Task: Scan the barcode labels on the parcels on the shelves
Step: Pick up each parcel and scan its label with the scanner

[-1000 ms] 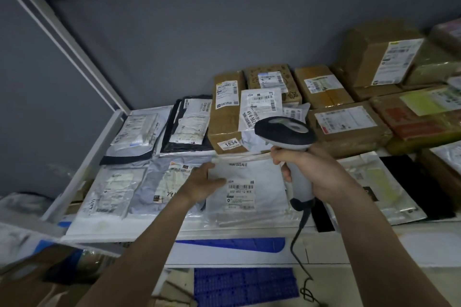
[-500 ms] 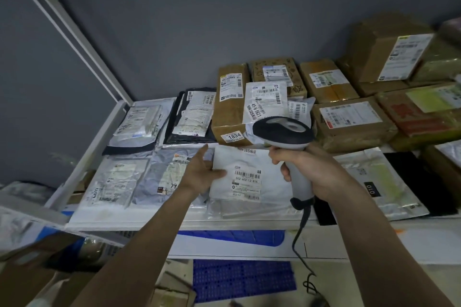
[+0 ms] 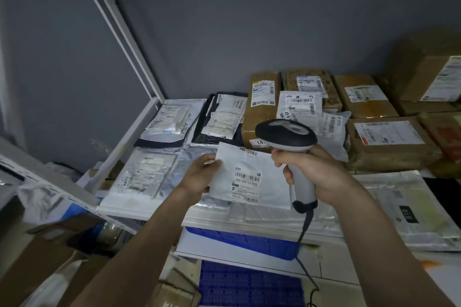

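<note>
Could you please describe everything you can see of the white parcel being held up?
The white parcel is a flat, soft plastic mailer, slightly crinkled. It bears a barcode label facing the camera, with printing near its top edge. The left hand grips its left edge, tilting it up above the shelf, below the scanner held in the right hand.
</note>
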